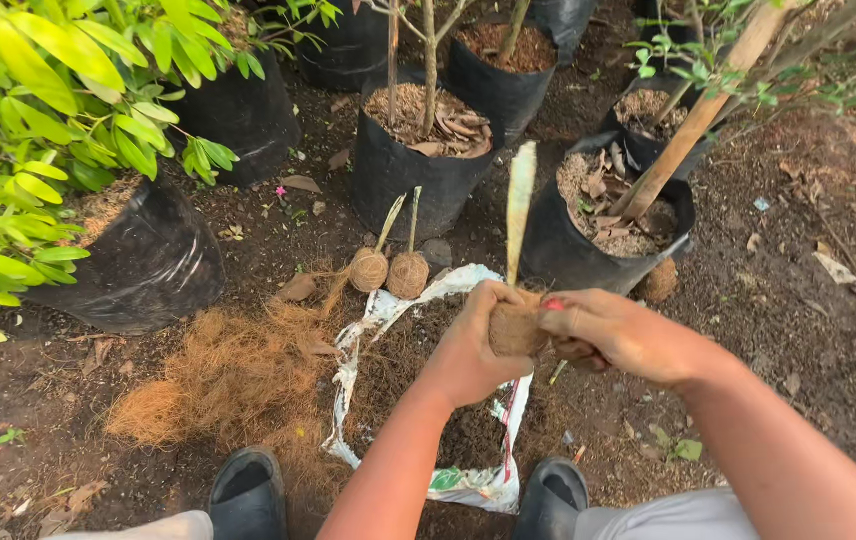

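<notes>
My left hand [470, 352] and my right hand [610, 333] both grip a brown fibre-wrapped ball [514, 328] with an upright pale cutting stem [519, 205] rising from it. I hold it above an open white sack of dark soil [385, 310]. Two similar wrapped balls [388, 270] with thin stems stand on the ground just beyond the sack. A loose heap of coconut fibre [223, 375] lies left of the sack.
Black grow bags [398, 165] with stems and dry leaves stand ahead; one on the right [568, 255] holds a slanted wooden stake. A leafy green plant in a black bag [148, 265] fills the left. My black boots [246, 490] flank the sack on bare soil.
</notes>
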